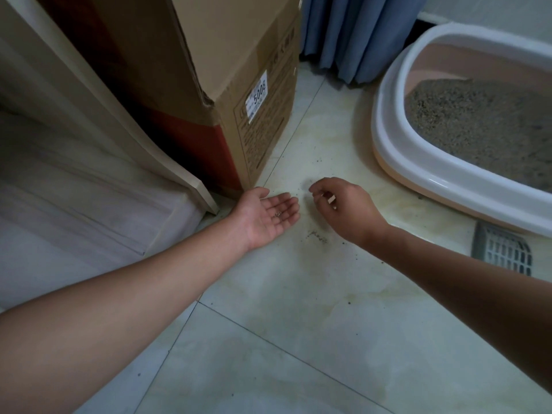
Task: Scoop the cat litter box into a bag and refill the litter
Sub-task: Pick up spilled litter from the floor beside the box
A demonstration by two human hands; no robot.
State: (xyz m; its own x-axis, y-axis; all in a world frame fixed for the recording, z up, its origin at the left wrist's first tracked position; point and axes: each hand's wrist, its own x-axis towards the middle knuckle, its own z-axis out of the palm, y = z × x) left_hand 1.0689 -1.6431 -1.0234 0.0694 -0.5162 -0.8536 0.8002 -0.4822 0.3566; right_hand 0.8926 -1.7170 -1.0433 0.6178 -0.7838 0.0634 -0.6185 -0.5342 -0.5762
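— Starting with the hands: where are they?
— Mid-frame, low over the floor (298, 339). The left hand (265, 218) lies palm up with straight fingers and a few grains (277, 214) on it. The right hand (343, 210) is just beside it, knuckles up and fingers curled, thumb and forefinger tips nearly meeting. Whether they pinch anything, I cannot tell.
— And the litter box?
— The litter box (442, 177) is at the right edge with grey litter (478, 124) inside. Its white rim is near the right hand but apart. A scoop (504, 252) lies on the floor just below that rim.
— Room to move?
— Tight above. A box (239, 85) corner stands just beyond the left fingertips, a board (125, 121) leans at left, and a curtain (352, 34) hangs at top. Specks (316, 236) dot the tile between the wrists. Open floor spreads toward the lower frame between the forearms.
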